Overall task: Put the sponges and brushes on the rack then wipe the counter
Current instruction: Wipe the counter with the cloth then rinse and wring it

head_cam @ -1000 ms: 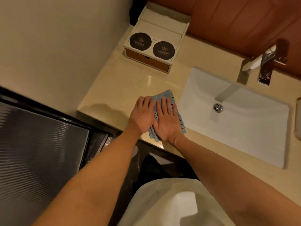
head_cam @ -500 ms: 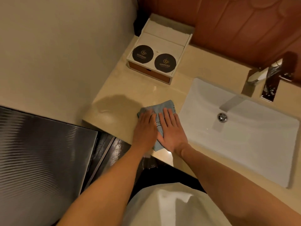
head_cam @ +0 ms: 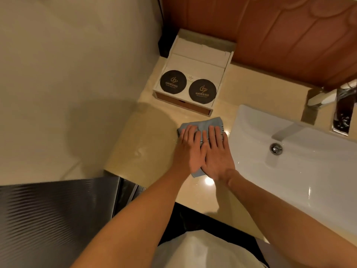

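Wiping is clearly the step in hand here; no sponges, brushes or rack in view, so can't say how that part stands. Left to right: bare beige counter (head_cam: pixel 146 140), then the left hand (head_cam: pixel 190 149) and right hand (head_cam: pixel 216 151) side by side, both flat with fingers spread, pressing down on a blue cloth (head_cam: pixel 204 123), gripping nothing. White sink (head_cam: pixel 289 171) sits just beside it. Next move probably needs a sweep toward the box with two black coasters (head_cam: pixel 193 84), keeping even pressure.
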`<state>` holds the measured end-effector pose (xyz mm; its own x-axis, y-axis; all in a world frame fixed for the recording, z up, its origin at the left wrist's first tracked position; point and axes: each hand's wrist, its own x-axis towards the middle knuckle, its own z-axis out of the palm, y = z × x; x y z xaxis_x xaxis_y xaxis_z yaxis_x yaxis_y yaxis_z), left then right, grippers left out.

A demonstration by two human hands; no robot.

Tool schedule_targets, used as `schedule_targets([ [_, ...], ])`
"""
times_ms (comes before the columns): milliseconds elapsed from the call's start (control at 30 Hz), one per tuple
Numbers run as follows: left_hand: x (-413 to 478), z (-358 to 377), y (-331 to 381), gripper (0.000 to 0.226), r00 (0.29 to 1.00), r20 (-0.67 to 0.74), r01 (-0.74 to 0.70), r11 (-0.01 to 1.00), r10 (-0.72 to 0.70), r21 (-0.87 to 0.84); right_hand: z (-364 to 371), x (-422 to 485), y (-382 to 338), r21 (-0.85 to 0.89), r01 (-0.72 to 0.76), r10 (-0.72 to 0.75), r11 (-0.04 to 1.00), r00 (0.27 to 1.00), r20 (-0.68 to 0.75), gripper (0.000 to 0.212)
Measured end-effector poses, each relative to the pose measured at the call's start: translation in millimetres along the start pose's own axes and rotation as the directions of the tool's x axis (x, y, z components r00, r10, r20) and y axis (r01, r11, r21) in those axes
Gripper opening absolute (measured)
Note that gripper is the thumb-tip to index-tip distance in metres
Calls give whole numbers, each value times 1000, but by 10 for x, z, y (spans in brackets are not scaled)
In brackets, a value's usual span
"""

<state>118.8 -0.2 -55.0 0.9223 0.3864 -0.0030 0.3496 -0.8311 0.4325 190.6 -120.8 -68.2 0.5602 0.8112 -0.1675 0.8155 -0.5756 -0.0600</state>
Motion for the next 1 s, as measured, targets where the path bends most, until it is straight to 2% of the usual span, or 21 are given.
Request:
schedule_targets([
  [167, 90, -59, -189, 50, 1000, 27, -8, 994, 5, 113, -5, 229, -216, 13, -19, 19, 1000, 1000, -19, 69],
  [333, 99, -327, -450, 63, 987, 163, -36, 957, -12, 289, 20, 379, -533, -13, -67, 67, 998, 998, -1, 72],
  [400, 98, -386, -577, 60, 988, 153, -27, 949, -22, 313, 15, 466, -685, -23, -59, 59, 998, 998, -3, 74],
  [633, 184, -607, -1251, 57, 995, 100, -46, 968, 22, 245, -51, 911, -1246, -16, -48, 49, 999, 999, 23, 76],
  [833, 210, -836, -1636, 73, 997, 41, 62, 989, -68, 131, -88, 1263, -1595, -36, 18, -18, 999, 1000, 2, 77],
  [1000, 203, -864, -1663, 73, 989, 100, 96, 988, -109, 119, -87, 1304, -1629, -32, 37, -38, 999, 999, -17, 76],
])
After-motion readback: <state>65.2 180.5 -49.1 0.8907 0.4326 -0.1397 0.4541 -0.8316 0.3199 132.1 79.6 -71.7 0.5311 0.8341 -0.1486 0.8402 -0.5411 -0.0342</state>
